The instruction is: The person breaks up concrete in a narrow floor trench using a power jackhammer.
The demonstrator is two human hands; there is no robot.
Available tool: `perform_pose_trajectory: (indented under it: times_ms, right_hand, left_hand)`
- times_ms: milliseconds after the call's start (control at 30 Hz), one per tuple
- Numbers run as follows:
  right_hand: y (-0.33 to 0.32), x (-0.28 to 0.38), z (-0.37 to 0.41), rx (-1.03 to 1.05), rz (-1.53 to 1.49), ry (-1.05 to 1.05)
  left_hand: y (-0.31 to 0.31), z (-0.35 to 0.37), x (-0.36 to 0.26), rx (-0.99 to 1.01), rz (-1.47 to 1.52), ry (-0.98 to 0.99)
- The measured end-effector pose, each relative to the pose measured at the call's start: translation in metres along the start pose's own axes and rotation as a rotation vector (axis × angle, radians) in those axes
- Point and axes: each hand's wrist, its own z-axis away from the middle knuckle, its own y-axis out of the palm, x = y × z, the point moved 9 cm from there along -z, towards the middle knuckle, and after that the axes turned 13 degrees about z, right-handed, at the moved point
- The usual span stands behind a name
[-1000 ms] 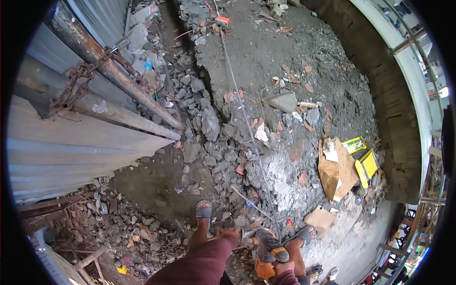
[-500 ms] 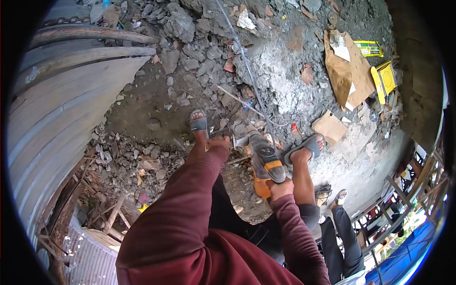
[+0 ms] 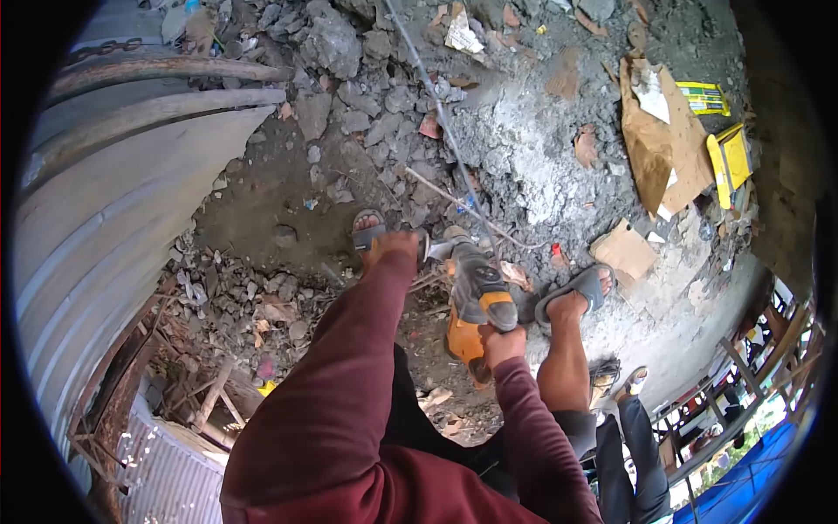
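An orange and grey power tool (image 3: 478, 301), dusty, hangs between my legs above the broken ground. My right hand (image 3: 504, 346) is closed round its rear handle. Farther left, my left hand (image 3: 394, 248) has its fingers wrapped round the side handle at the tool's front end, beside my left foot's grey sandal (image 3: 367, 234). A grey cable (image 3: 441, 113) runs from near the tool up across the rubble. The tool's tip is hidden from view.
Broken concrete (image 3: 332, 44) covers the upper ground. Corrugated sheeting (image 3: 131, 210) stands at left. Cardboard (image 3: 690, 153) and a yellow box (image 3: 730, 163) lie at right. Another person's legs in dark trousers (image 3: 644, 445) show at lower right. A thin rod (image 3: 463, 205) crosses the rubble.
The tool has shifted slightly left and up in the view with both hands still on it. My left hand has moved a little left and up. The ground at right appears farther right.
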Motion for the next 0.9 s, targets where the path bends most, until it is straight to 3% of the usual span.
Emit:
perform_pose_trajectory:
  times_ms: [67,133,167,200,267,333,433,467,533,633,733,833,900]
  right_hand:
    - [0.005,0.004,-0.004,0.137,-0.214,-0.048]
    - [0.001,0.009,0.002,0.079,-0.202,-0.208]
    - [-0.004,0.006,0.01,0.041,-0.043,-0.183]
    - [-0.012,0.013,0.03,-0.033,-0.03,-0.36]
    - [-0.029,0.017,0.08,0.008,0.055,-0.307]
    - [-0.048,0.014,0.142,-0.018,-0.013,-0.303]
    - [-0.08,0.024,0.21,-0.123,-0.088,-0.286]
    - [-0.09,0.026,0.227,-0.15,-0.129,-0.264]
    - [-0.104,0.023,0.24,-0.216,-0.071,-0.264]
    - [-0.11,0.036,0.215,-0.29,0.076,-0.422]
    - [-0.091,-0.011,0.117,-0.09,0.125,-0.077]
    - [-0.113,0.011,0.098,-0.171,-0.007,-0.262]
    - [-0.131,0.029,0.097,-0.19,0.08,-0.206]
  left_hand:
    - [0.01,-0.022,0.004,-0.048,-0.134,0.087]
    - [0.022,0.004,0.007,0.055,0.056,0.107]
    - [0.019,0.015,0.01,0.223,0.047,0.091]
    - [0.013,0.023,0.015,0.194,0.031,0.106]
    - [0.023,0.056,0.014,0.013,-0.23,0.306]
    - [0.008,0.106,-0.001,0.156,-0.121,0.35]
    - [-0.07,0.162,-0.053,0.305,0.011,0.398]
    - [-0.077,0.179,-0.064,0.366,0.04,0.4]
    - [-0.05,0.172,-0.067,0.3,0.18,0.469]
    - [-0.043,0.148,-0.086,0.302,0.076,0.478]
    - [-0.011,0.09,-0.08,0.278,0.062,0.426]
    - [0.019,0.067,-0.082,0.242,0.129,0.277]
    - [0.025,0.078,-0.09,0.225,0.032,0.26]
